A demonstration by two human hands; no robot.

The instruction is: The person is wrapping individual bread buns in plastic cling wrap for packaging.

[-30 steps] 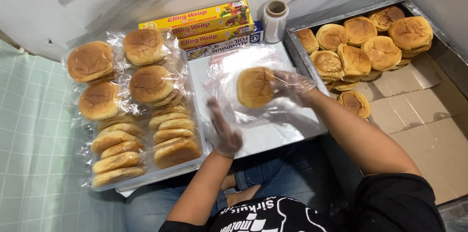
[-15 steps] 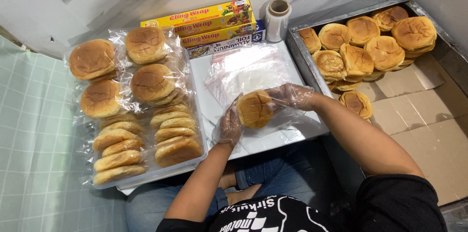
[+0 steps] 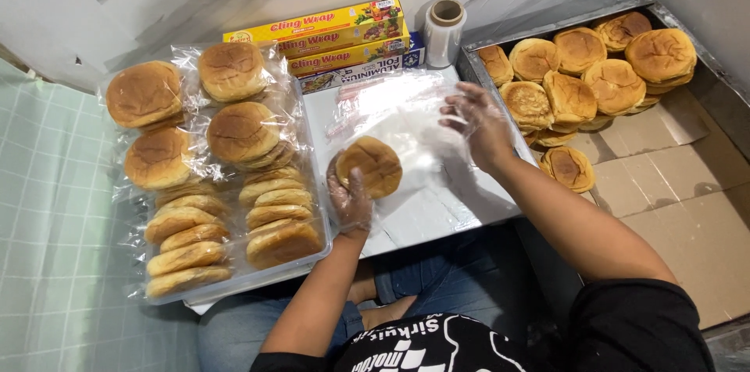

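Holding a bun (image 3: 369,166) at its near left edge, my left hand (image 3: 349,198) has its grip closed on it, fingers (image 3: 356,184) lying over the top crust. The hand wears a thin clear glove. The bun lies flat on a sheet of clear wrap (image 3: 418,134) spread over the white board (image 3: 437,212) in front of me.

My right hand (image 3: 479,123), gloved the same way, is over the far right part of the wrap. Its fingers (image 3: 457,110) are spread and its grip is loose; I cannot tell whether they pinch the film or only touch it. It is well apart from the bun.

Left of the board a tray (image 3: 234,286) carries wrapped buns (image 3: 226,137): some lie flat in pairs at the far end, others stand on edge in two rows at the near end. Behind the board, against the wall, lie stacked yellow boxes (image 3: 328,40), with a roll of film (image 3: 444,28) standing upright just to their right.

To the right, a metal tray (image 3: 476,63) holds bare buns (image 3: 594,67) piled at its far end, resting on cardboard (image 3: 687,184). One of them (image 3: 568,167) lies alone, nearer to me, just beside my right forearm.
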